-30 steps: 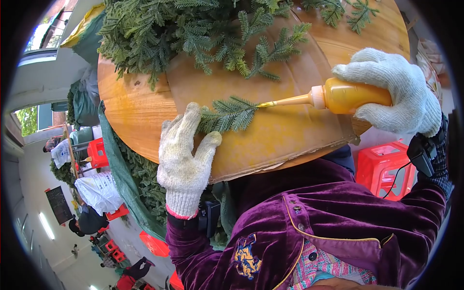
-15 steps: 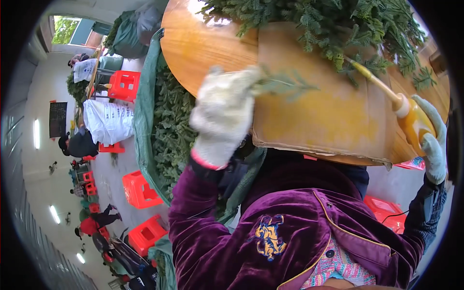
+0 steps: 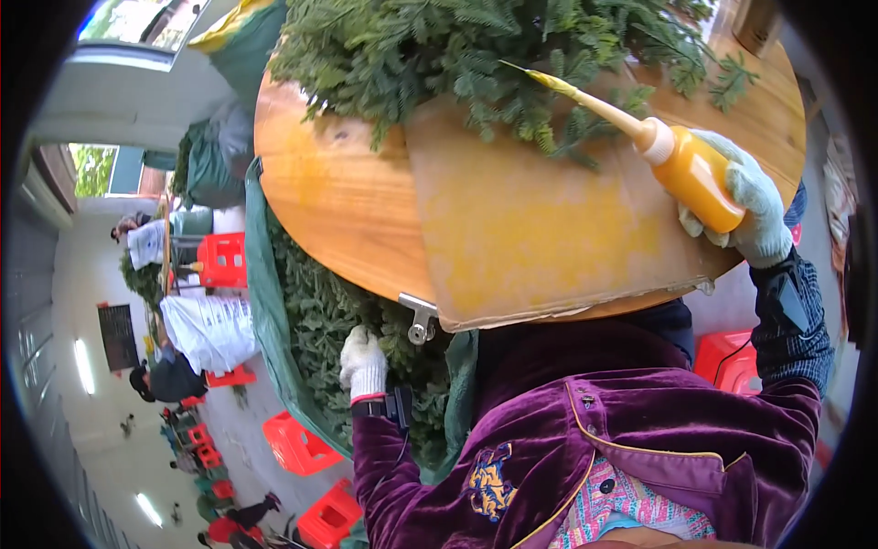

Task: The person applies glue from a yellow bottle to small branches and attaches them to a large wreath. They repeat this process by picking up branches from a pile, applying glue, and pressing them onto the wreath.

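Note:
My left hand (image 3: 364, 364), in a white knit glove, is down among green fir sprigs (image 3: 315, 297) in an open green sack (image 3: 267, 302). Its fingers look curled, and whatever they hold is hidden. In a pale glove, my right hand (image 3: 754, 206) grips a squeeze bottle (image 3: 695, 178) of orange-yellow liquid. The bottle is tilted, its long nozzle pointing up and left over the fir branches (image 3: 476, 69) heaped on the table. Below it, a cardboard sheet (image 3: 549, 247) stained yellow lies on the round wooden table (image 3: 329, 197).
A metal clip (image 3: 419, 317) sits at the table edge by the cardboard. Red plastic stools (image 3: 302, 444) stand on the floor at the left, with a white sack (image 3: 208, 331) beyond. Other people work in the background. Another red stool (image 3: 729, 360) is at the right.
My left hand has gone from above the table, where it held a fir sprig, down into the green sack. My right hand has brought the bottle left and up. The whole view has shifted.

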Demonstrator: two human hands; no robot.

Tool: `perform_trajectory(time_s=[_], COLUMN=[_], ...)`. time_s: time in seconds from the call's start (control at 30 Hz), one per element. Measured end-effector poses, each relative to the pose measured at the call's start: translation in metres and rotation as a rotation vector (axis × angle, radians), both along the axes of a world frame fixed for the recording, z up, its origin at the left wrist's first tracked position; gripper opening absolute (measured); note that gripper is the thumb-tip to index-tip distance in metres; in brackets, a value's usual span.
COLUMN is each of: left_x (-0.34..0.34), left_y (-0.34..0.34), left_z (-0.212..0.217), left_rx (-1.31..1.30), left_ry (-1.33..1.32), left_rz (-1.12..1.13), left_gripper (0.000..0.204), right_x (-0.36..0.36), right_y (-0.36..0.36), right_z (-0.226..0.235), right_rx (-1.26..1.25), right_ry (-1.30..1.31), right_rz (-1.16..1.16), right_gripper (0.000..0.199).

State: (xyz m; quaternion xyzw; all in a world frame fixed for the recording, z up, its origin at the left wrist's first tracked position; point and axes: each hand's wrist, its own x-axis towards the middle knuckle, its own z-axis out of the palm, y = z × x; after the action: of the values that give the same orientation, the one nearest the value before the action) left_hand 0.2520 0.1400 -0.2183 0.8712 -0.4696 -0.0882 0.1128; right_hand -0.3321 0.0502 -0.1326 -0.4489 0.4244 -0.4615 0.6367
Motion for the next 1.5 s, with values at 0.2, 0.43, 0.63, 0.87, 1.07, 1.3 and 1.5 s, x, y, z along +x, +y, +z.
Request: perform_trajectory(time_s=[0.2, 0.43, 0.63, 0.87, 1.07, 1.3, 1.5], left_x=[-0.043, -0.198, -0.265, -0.194, -0.162, -0.163, -0.139], left_y=[-0.043, -0.136, -0.179, -0.161, -0.098, -0.078, -0.103], left_z=[0.108, 0.135, 0.122, 0.113, 0.127, 0.154, 0.134], left_rx=[-0.033, -0.54, -0.46, -0.45, -0.287, -0.032, -0.061], left_ry=[-0.206, 0.167, 0.017, 0.469, 0.856, 0.893, 0.393], left_rz=[0.001, -0.617, -0.731, -0.677, -0.637, -0.566, -0.755], left_gripper=[0.03, 0.067, 0.08, 0.061, 0.052, 0.052, 0.052], right_x=[-0.005, 0.001, 0.003, 0.004, 0.002, 0.007, 0.014], right_y=[0.008, 0.004, 0.006, 0.007, 0.005, 0.006, 0.008], right_z=[0.005, 0.006, 0.015, 0.011, 0.01, 0.015, 0.016], right_rx=[0.025, -0.015, 0.004, -0.03, -0.026, 0.003, 0.015], right_ry=[-0.126, -0.104, -0.113, -0.074, 0.02, 0.104, 0.125], right_rz=[-0.067, -0.058, -0.073, -0.064, -0.036, -0.018, -0.049], right_gripper=[0.092, 0.093, 0.096, 0.102, 0.108, 0.11, 0.113])
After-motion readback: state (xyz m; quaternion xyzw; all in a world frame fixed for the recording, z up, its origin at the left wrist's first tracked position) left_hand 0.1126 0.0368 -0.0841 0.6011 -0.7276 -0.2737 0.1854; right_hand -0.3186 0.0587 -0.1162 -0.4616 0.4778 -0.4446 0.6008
